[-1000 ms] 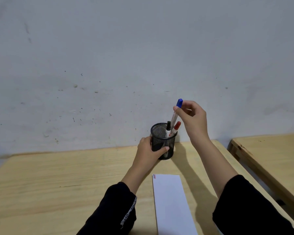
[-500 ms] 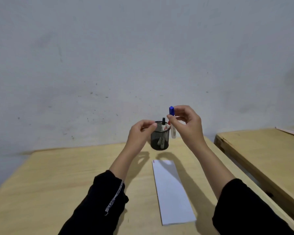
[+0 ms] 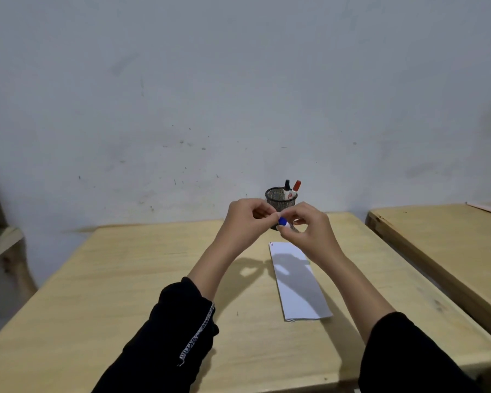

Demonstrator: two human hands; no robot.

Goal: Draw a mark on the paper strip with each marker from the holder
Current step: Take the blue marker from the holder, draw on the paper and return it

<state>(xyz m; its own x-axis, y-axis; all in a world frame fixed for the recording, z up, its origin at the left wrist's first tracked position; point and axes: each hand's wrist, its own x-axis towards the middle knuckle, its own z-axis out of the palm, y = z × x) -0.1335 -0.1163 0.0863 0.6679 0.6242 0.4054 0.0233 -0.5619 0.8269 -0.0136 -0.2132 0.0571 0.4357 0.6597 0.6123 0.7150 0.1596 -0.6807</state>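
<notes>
A black mesh holder (image 3: 278, 197) stands at the table's far edge by the wall, with a black-capped marker (image 3: 287, 186) and a red-capped marker (image 3: 296, 186) sticking out of it. In front of it, above the table, my right hand (image 3: 309, 231) holds a blue-capped marker (image 3: 283, 222) lying roughly level. My left hand (image 3: 245, 222) pinches at its blue cap. The white paper strip (image 3: 298, 282) lies lengthwise on the table below my hands, with small coloured marks at its far left corner.
The wooden table (image 3: 125, 279) reaches to a grey-white wall. A second wooden table (image 3: 442, 239) stands to the right across a narrow gap, with a sheet at its far corner. A wooden shelf edge (image 3: 0, 245) shows at the left.
My right hand lifted the blue-capped marker out of the holder and brought it toward me. My left hand let go of the holder and came to the marker's cap.
</notes>
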